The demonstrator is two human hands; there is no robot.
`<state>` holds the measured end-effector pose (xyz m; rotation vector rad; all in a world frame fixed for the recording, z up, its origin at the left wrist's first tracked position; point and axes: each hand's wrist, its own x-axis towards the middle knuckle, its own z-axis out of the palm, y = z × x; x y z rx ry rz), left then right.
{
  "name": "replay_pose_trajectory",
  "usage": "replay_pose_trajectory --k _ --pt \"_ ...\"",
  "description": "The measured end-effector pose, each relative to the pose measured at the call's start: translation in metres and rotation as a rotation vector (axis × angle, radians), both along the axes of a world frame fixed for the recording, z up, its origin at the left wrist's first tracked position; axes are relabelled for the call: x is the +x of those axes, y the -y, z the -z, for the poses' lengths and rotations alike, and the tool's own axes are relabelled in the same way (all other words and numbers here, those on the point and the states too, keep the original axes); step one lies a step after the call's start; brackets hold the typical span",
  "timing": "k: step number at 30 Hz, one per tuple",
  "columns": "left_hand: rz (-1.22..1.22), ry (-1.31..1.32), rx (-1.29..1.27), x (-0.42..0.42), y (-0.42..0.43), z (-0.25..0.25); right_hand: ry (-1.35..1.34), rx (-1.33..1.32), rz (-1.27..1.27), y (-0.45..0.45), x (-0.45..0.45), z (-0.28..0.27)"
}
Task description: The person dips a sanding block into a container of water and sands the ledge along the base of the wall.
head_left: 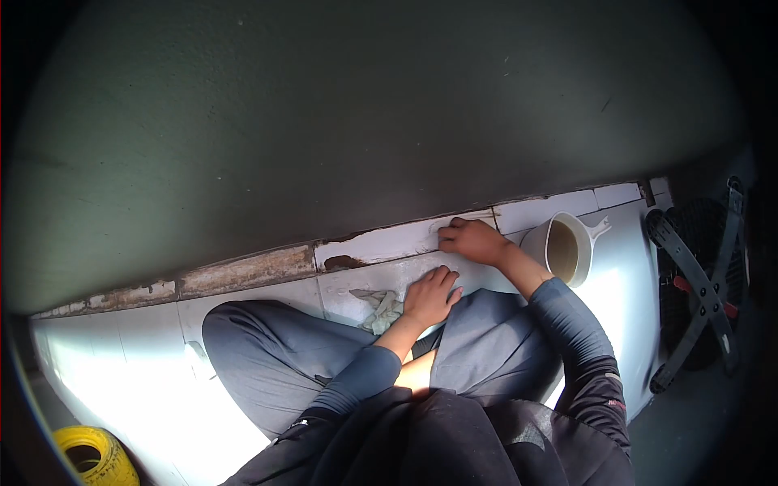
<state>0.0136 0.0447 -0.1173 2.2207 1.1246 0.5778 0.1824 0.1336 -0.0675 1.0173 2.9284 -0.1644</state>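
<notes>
My right hand (476, 241) presses with curled fingers against a white skirting tile (389, 243) at the foot of the dark wall. Whatever its fingertips may hold is hidden, and a smeared whitish patch shows beside them. My left hand (432, 297) lies palm down on the pale floor tiles, its fingers stretched out. Just left of it, a crumpled grey-white rag (381, 309) rests on the floor. A white plastic jug (565, 249) with cloudy brownish liquid in it stands to the right of my right forearm.
The dark wall (365, 113) rises directly ahead. Further left, the skirting has a bare brown stretch (247, 271). A black crossed-strap object (705, 283) stands at far right. A yellow ring-shaped object (105, 458) is at lower left. My crossed legs (275, 340) fill the near floor.
</notes>
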Motion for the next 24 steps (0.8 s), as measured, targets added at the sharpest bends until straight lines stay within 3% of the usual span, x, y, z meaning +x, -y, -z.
replay_pose_trajectory --k 5,7,12,17,22,24 --pt "0.01 -0.048 0.034 -0.002 -0.001 0.0 -0.06 -0.028 -0.107 -0.01 -0.086 0.0" --pt "0.076 -0.143 -0.072 -0.004 -0.003 0.0 -0.084 -0.016 -0.078 -0.009 -0.095 0.005" --pt "0.002 0.018 0.026 -0.001 -0.001 0.001 -0.08 -0.064 0.017 -0.004 -0.02 0.005" --pt "0.018 0.0 0.01 -0.002 -0.002 -0.003 0.075 -0.032 0.088 0.0 0.031 -0.004" --pt "-0.009 0.017 0.013 -0.001 0.0 0.003 -0.144 -0.033 0.004 0.0 -0.044 0.009" --pt "0.031 -0.102 -0.036 -0.002 0.0 0.008 -0.174 -0.054 -0.002 -0.003 -0.092 0.01"
